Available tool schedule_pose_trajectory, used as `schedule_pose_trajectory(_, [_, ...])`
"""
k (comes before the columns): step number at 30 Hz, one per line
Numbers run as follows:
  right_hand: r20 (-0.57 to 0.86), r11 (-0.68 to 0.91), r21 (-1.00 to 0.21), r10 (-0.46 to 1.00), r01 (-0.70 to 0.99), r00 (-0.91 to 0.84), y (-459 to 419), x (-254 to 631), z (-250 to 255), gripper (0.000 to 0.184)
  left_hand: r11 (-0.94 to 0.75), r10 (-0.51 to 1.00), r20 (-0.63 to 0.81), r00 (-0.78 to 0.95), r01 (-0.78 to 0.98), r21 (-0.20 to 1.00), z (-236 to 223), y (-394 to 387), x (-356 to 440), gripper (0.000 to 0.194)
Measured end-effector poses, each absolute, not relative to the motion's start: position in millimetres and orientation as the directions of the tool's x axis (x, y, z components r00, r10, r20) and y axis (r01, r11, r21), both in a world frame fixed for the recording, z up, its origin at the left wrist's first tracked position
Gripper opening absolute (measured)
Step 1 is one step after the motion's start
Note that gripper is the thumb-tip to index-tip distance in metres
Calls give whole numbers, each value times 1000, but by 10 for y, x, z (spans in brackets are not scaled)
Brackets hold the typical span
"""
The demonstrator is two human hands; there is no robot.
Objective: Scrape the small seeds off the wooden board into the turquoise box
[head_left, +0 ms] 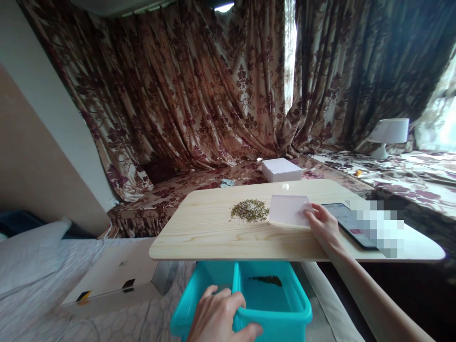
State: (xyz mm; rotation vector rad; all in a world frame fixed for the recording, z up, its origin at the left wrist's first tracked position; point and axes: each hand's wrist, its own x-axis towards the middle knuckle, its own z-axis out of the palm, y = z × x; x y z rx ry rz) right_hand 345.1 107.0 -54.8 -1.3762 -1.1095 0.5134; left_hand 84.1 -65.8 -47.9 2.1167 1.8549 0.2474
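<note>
My right hand point(322, 222) pinches the right side of a flat whitish rectangular card point(287, 210) above the light wooden table point(206, 240). The card's left edge meets a loose pile of small greenish-brown seeds or grains point(249, 210); their exact kind is too small to tell. My left hand point(223, 316) grips the front rim of a turquoise two-part bin point(272, 317), fingers over the left compartment and thumb outside. In the right compartment lies a thin streak of similar dark grains point(267, 280). My hand partly hides the left compartment.
A tablet or large phone point(351, 225) lies on the table right of my hand, partly blurred out. Behind the table sits a white box point(282, 170). A long pale carton point(114, 270) rests on the bed at left. A white lamp point(388, 135) stands far right.
</note>
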Motion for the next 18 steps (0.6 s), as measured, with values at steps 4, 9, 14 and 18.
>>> schedule_pose_trajectory(4, [315, 197, -932, 857, 306, 408, 1065, 3448, -554, 31, -91, 985, -104, 137, 928, 361, -500, -657, 838, 18])
schedule_pose_trajectory(9, [347, 243, -927, 842, 284, 412, 1077, 3443, -587, 32, -114, 975, -139, 174, 926, 360, -513, -627, 807, 22])
schedule_pose_trajectory(14, [366, 283, -921, 862, 267, 350, 1118, 3460, -647, 31, -114, 964, -186, 190, 928, 356, -511, -600, 792, 29])
schedule_pose_trajectory(18, [374, 323, -924, 873, 206, 313, 1146, 3471, -687, 31, -116, 965, -181, 189, 929, 350, -502, -598, 805, 26])
